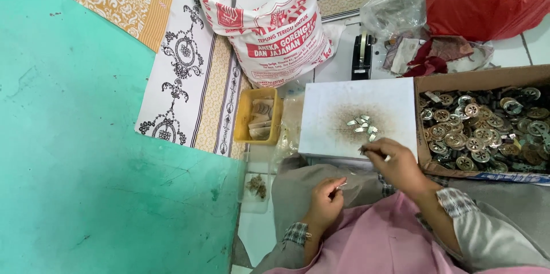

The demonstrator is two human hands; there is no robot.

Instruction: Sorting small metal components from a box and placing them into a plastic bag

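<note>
The person's left hand (325, 195) is drawn up over the lap, its fingertips pinched on 1 small silvery metal piece (342, 186). The right hand (395, 162) reaches to the near edge of a white board (389, 102), its thumb and forefinger closed on something thin and pale; what it is cannot be told. On the board's brown-stained middle lies a small heap of silvery metal leaves (362, 125), just beyond the right hand and apart from it. Right of the board, a cardboard box (475, 78) holds many round metal discs (487, 130). Left of the board sits a yellow tray (259, 117), and behind it a white printed sack (275, 22).
</note>
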